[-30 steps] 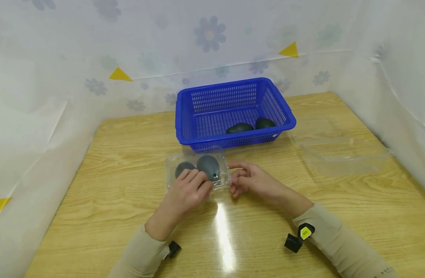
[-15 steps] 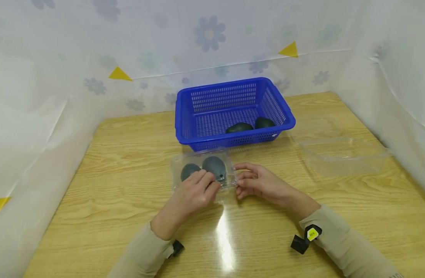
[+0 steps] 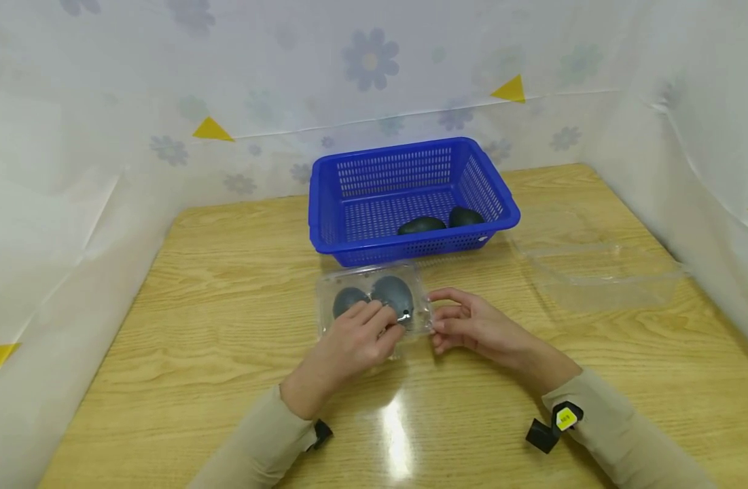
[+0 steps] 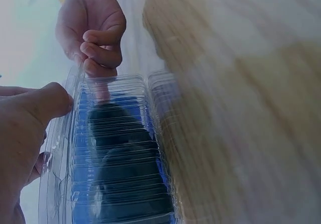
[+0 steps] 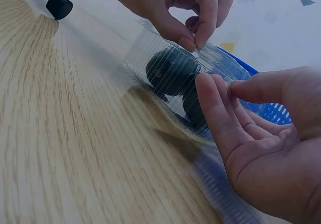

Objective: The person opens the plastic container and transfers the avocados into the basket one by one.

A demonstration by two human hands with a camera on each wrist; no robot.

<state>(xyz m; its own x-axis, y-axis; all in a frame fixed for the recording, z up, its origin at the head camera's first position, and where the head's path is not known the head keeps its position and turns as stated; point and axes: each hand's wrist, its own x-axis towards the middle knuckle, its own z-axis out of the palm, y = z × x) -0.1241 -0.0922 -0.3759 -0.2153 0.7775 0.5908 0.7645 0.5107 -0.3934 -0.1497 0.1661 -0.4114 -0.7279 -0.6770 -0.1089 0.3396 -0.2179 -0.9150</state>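
Observation:
A clear plastic clamshell box (image 3: 333,280) with its lid down sits in front of the basket. Inside lie two dark green avocados (image 3: 392,293), seen through ribbed plastic in the left wrist view. My left hand (image 3: 357,343) pinches the box's near edge, its thumb and forefinger meeting there in the right wrist view. At the right end, my right hand (image 3: 474,329) holds the corner between thumb and fingers. The left hand covers part of the box's front in the head view.
Behind the box stands a blue perforated basket (image 3: 318,204) holding two more avocados (image 3: 422,225). To the right on the wooden table (image 3: 215,272) is another clear plastic container (image 3: 606,288), opened out. White patterned sheeting (image 3: 276,68) surrounds the table.
The clamshell box has shifted to the right, with both hands moving along with it. The basket, its avocados and the other container stay where they were.

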